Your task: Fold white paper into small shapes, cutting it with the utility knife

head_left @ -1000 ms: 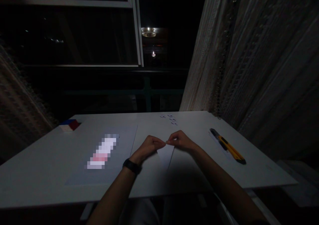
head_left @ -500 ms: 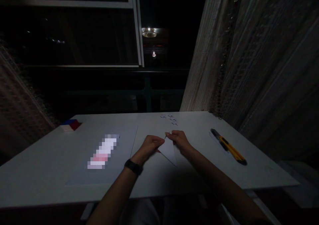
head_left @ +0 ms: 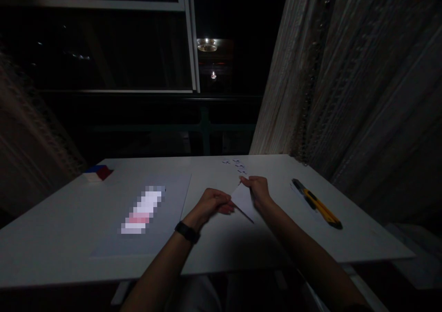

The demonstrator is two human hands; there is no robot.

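Observation:
A small white piece of paper, folded to a slanted edge, is held above the table between both hands. My left hand, with a dark band on its wrist, pinches the paper's left corner. My right hand grips its upper right side between thumb and fingers. The paper's lower edge is dark and runs slantwise down to a point at the right. Beyond the hands lie several small dark-marked pieces, too small to make out.
On the white table, a large pale sheet lies at left under a bright, blurred-out rectangle. A blue, red and white cube sits at the far left. A yellow utility knife lies at right with a dark slim object beside it.
My right hand has moved slightly right and up, with the paper's top corner. The paper has turned and tilted, so its lower edge now shows as a dark line. The left hand has shifted little.

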